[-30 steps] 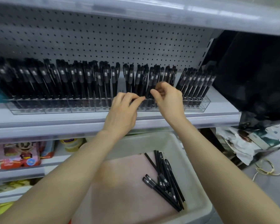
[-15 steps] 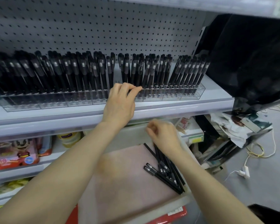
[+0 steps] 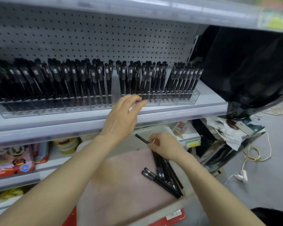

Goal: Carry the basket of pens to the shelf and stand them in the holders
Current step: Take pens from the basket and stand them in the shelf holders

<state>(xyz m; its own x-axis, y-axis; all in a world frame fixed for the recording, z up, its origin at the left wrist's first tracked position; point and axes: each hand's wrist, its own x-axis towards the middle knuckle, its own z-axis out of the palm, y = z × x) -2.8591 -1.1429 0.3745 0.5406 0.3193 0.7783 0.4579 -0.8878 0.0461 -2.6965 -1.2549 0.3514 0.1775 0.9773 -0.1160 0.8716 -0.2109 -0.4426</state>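
Backdrop: grey pegboard [image 3: 104, 38] is seen behind store shelving, filling the far upper view.
Shelf: grey shelf [image 3: 170, 115] is run left to right across the middle; holders are carried on it.
Black bag: dark bag [image 3: 243, 70] is slumped at the far right, just beside the shelf end.
Floor: grey floor [image 3: 268, 185] is seen at the right, with a yellowish cable [image 3: 252, 154] strewn on it.
Basket: white basket [image 3: 121, 185] with a pink lining is held low and near, under the shelf edge, between the two forearms.
Holders: clear holders [image 3: 47, 110] are lined up in a row along the shelf, touching end to end.
Standing pens: black standing pens [image 3: 72, 82] are packed upright or slightly tilted in the holders; a narrow gap is left near the middle.
Lower goods: red cartoon packet [image 3: 11, 160] and a pale tub [image 3: 67, 144] are set on the shelf below, left.
Left hand: left hand [image 3: 121, 118] is stretched to the holder front, fingers loosely extended and laid against the clear wall, nothing gripped.
Right hand: right hand [image 3: 165, 147] is held over the basket's far side, clamped on one pen.
Loose pens: loose pens [image 3: 163, 178] are heaped crosswise at the basket's right side.
Held pen: held pen [image 3: 141, 138] is pinched at one end, angled up and left, apart from the heap.
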